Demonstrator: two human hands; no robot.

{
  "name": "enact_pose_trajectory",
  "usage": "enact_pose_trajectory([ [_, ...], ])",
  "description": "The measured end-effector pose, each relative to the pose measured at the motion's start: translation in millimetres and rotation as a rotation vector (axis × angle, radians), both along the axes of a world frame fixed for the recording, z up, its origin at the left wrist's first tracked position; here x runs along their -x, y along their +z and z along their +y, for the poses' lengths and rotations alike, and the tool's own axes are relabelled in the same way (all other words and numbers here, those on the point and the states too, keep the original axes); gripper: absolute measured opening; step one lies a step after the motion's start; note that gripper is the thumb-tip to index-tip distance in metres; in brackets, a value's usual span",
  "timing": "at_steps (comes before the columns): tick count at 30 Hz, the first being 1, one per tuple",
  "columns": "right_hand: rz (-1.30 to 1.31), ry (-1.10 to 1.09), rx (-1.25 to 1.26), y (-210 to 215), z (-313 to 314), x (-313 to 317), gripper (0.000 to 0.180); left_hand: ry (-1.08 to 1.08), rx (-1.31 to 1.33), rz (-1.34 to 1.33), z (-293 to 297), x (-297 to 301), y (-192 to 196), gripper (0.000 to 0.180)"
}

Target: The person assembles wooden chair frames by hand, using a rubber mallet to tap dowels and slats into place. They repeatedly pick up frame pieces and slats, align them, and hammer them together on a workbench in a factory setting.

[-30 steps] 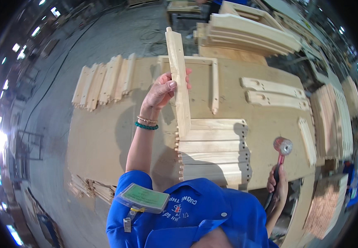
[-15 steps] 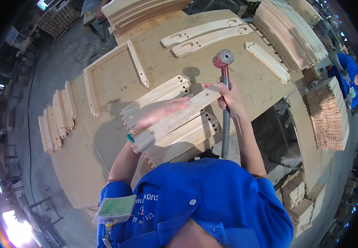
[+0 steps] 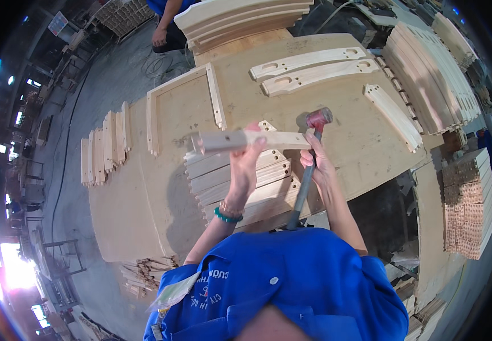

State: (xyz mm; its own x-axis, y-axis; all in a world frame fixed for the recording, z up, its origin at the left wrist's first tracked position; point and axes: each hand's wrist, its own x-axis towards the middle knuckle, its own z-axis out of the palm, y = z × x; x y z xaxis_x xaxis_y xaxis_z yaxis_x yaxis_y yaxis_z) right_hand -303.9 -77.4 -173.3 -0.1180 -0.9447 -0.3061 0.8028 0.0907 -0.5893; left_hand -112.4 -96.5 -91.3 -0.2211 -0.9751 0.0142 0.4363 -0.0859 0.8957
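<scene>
My left hand, with a green beaded bracelet at its wrist, grips a pale wooden rail from beneath, fingers wrapped round it. The rail is held nearly level above the table; its left end is blurred and shows holes. My right hand is closed round the dark handle of a red-headed mallet, its thumb at the rail's right end. The mallet's handle slants down toward my shirt. Below the rail lies a row of similar wooden rails with drilled ends, side by side on the table.
A three-sided wooden frame and two slotted curved rails lie on the brown table. Short pieces line its left side. Stacks of curved boards stand at the far right. Another person's arm shows beyond the table.
The rail has swung from a slant to nearly level. My left hand has gone from lying along it to wrapping round it. The mallet's head has tipped right, and the view has shifted.
</scene>
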Motion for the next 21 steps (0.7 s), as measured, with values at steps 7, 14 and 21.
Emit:
enact_pose_trajectory([
  [7,0.607,0.117,-0.134,16,35,73,0.032,0.092,0.298,-0.399,-94,-46,10,0.025],
  [14,0.658,0.027,-0.232,26,71,110,0.021,0.047,0.191,-0.214,-108,-48,-20,0.022],
  [21,0.714,0.024,-0.278,32,87,122,0.021,0.073,0.195,-0.319,-107,-39,-31,0.022],
])
